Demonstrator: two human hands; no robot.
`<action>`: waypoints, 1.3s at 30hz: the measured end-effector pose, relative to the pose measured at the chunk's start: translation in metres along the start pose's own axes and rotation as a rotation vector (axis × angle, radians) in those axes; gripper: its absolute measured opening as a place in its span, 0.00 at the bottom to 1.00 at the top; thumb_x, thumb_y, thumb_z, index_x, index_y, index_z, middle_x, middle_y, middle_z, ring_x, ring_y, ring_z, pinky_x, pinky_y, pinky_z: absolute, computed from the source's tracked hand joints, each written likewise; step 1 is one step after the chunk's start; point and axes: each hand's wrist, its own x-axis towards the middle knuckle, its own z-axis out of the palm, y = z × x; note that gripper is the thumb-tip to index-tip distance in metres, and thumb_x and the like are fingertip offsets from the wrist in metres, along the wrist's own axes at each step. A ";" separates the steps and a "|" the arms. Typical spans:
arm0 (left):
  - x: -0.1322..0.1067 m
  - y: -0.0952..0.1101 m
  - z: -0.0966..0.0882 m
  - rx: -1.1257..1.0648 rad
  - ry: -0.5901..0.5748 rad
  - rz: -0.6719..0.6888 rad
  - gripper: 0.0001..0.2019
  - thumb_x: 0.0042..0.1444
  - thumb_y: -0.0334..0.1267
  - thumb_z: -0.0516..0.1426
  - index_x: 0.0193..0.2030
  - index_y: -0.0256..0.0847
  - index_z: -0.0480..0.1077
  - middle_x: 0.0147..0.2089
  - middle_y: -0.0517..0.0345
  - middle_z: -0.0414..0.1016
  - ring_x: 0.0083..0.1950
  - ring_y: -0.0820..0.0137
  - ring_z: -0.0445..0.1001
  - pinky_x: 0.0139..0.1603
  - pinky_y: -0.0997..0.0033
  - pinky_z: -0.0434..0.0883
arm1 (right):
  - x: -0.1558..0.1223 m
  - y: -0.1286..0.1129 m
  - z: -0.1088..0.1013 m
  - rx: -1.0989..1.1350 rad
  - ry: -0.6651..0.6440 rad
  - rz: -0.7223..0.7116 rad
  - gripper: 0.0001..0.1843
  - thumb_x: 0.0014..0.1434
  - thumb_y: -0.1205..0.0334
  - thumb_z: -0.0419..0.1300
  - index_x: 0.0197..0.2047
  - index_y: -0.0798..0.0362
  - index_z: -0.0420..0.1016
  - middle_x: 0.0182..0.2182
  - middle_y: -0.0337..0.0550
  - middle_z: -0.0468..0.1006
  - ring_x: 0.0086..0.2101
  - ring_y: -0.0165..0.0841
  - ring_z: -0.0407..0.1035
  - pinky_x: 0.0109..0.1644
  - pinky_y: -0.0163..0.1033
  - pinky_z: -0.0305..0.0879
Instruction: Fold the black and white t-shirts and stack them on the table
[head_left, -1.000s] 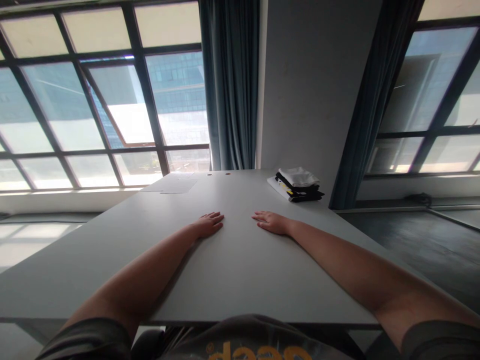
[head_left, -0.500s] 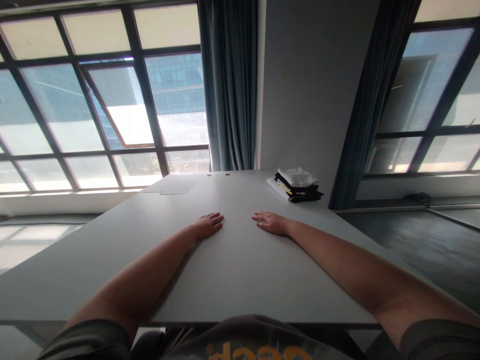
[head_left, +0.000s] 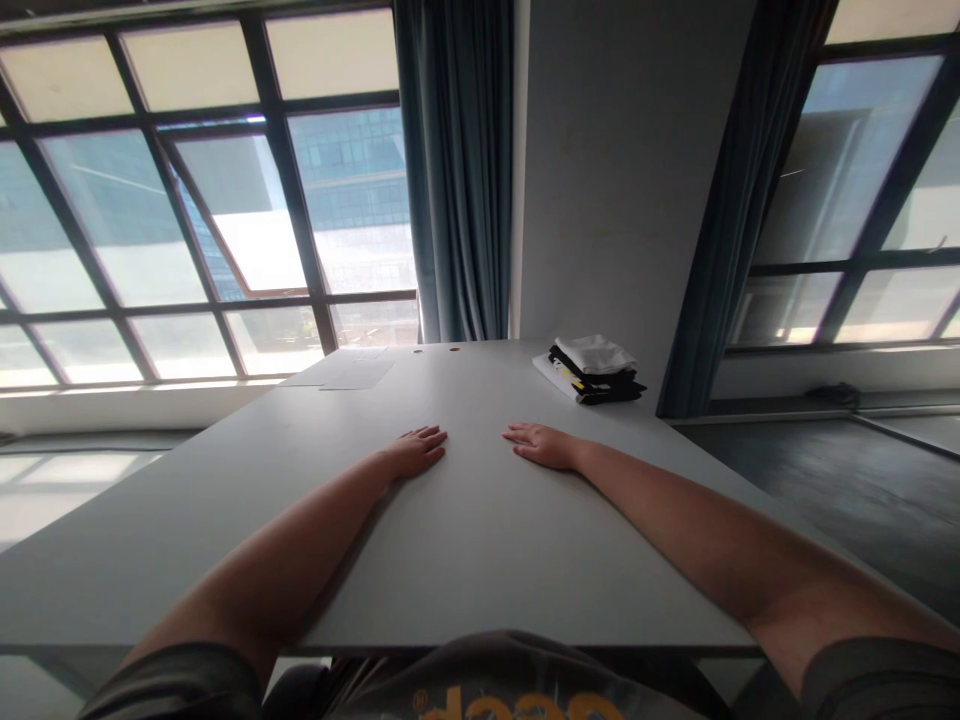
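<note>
The left hand (head_left: 417,449) lies flat, palm down, on the grey table (head_left: 465,540), fingers spread loosely and holding nothing. The right hand (head_left: 542,446) rests the same way just beside it, a small gap between the two. Well beyond the right hand, near the table's far edge by the wall, sits a stack of folded clothes (head_left: 594,368), white on black. Blue curtains (head_left: 457,170) hang behind.

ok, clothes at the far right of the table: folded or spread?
Folded. The clothes sit in a compact stack, white piece on top of black ones, near the table far right edge. Both hands lie flat, away from it.
</note>
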 end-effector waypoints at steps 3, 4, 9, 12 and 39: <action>0.000 0.000 0.000 -0.009 0.006 -0.006 0.36 0.77 0.57 0.41 0.84 0.42 0.54 0.83 0.50 0.45 0.83 0.53 0.46 0.81 0.51 0.47 | 0.000 0.000 0.000 0.011 0.008 -0.006 0.38 0.71 0.41 0.53 0.77 0.52 0.68 0.76 0.52 0.59 0.75 0.46 0.54 0.80 0.51 0.47; 0.000 0.000 0.000 -0.011 0.005 -0.008 0.36 0.76 0.58 0.41 0.84 0.42 0.54 0.83 0.50 0.45 0.83 0.53 0.46 0.81 0.51 0.47 | -0.001 0.000 0.000 0.018 0.014 -0.008 0.38 0.71 0.41 0.54 0.77 0.52 0.68 0.76 0.51 0.59 0.75 0.47 0.54 0.80 0.52 0.47; 0.000 0.000 0.000 -0.018 0.000 -0.012 0.36 0.77 0.58 0.41 0.84 0.44 0.54 0.84 0.51 0.45 0.83 0.55 0.45 0.81 0.52 0.47 | -0.001 -0.001 -0.001 0.023 0.013 -0.014 0.38 0.71 0.41 0.54 0.76 0.51 0.69 0.76 0.51 0.59 0.75 0.47 0.54 0.80 0.52 0.47; 0.000 0.001 -0.001 -0.017 -0.001 -0.010 0.36 0.77 0.58 0.41 0.84 0.43 0.54 0.84 0.51 0.45 0.83 0.54 0.45 0.81 0.53 0.47 | -0.001 -0.001 -0.001 0.015 0.009 -0.014 0.38 0.71 0.42 0.53 0.77 0.52 0.68 0.76 0.51 0.58 0.75 0.46 0.54 0.80 0.52 0.47; -0.004 0.010 -0.003 -0.002 -0.015 -0.050 0.35 0.77 0.57 0.41 0.84 0.44 0.53 0.84 0.50 0.44 0.83 0.53 0.44 0.81 0.52 0.46 | -0.002 -0.002 -0.001 0.035 0.023 -0.007 0.36 0.71 0.43 0.55 0.76 0.49 0.70 0.75 0.49 0.60 0.75 0.47 0.54 0.80 0.53 0.47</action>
